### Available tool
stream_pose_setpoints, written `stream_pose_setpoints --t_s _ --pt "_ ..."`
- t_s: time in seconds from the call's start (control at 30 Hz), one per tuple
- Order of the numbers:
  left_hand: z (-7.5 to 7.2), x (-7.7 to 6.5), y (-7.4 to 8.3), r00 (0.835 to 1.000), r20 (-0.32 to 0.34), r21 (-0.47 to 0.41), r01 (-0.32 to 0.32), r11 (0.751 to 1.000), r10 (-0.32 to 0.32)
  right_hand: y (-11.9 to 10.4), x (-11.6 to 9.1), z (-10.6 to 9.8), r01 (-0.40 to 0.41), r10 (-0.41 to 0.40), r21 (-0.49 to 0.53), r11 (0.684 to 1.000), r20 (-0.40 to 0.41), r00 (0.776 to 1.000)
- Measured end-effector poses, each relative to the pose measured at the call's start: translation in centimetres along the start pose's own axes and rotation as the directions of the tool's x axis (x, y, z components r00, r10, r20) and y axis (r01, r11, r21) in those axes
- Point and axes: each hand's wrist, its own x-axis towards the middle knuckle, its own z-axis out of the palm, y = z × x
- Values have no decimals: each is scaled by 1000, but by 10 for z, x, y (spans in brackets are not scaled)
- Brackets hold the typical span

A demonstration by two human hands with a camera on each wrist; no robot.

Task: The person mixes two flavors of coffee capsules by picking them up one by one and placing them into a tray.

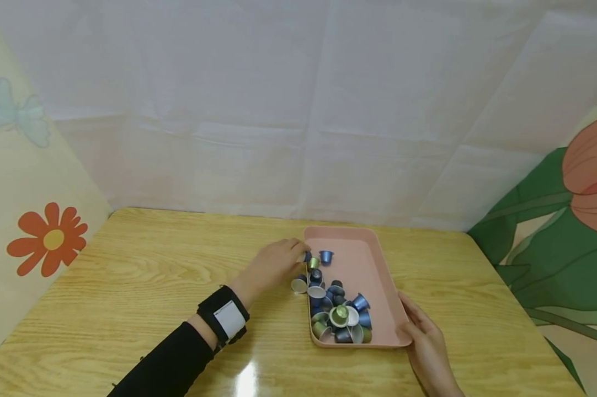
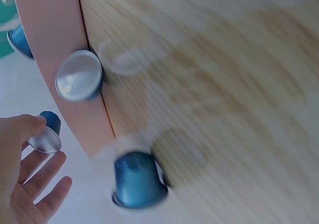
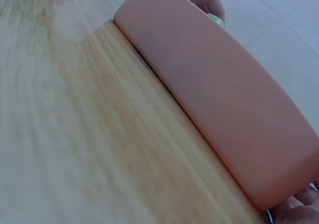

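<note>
A pink tray (image 1: pixel 383 286) on the wooden table holds many coffee capsules, blue, dark and green, heaped toward its front left. My left hand (image 1: pixel 273 264) is at the tray's left rim. It pinches a blue coffee capsule (image 2: pixel 51 122) with a silver lid between thumb and fingers. My right hand (image 1: pixel 425 339) grips the tray's front right corner, thumb on the rim. Outside the left wall, one capsule (image 2: pixel 79 74) shows its silver lid beside the tray, and a blue capsule (image 2: pixel 134 179) stands on the table.
The table (image 1: pixel 179 248) reaches back to a white cloth wall (image 1: pixel 229 110). Painted panels with a red flower (image 1: pixel 53 239) on the left and green leaves (image 1: pixel 552 237) on the right flank it.
</note>
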Motion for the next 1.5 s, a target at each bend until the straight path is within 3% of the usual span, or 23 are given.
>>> stream_pose_setpoints --t_s 0.3,0.53,1.2,1.5 --pt "7 11 21 993 8 99 -119 988 118 2 -1 1 15 -14 27 1000 -10 1000" --pt "10 13 32 990 11 93 -143 985 143 0 -1 2 12 -12 21 1000 -8 1000" --pt "5 11 33 994 72 64 -83 994 79 2 -3 -1 30 -30 36 999 7 1000" --pt "6 -7 17 998 56 51 -44 998 41 4 -2 -2 41 -42 57 998 3 999"
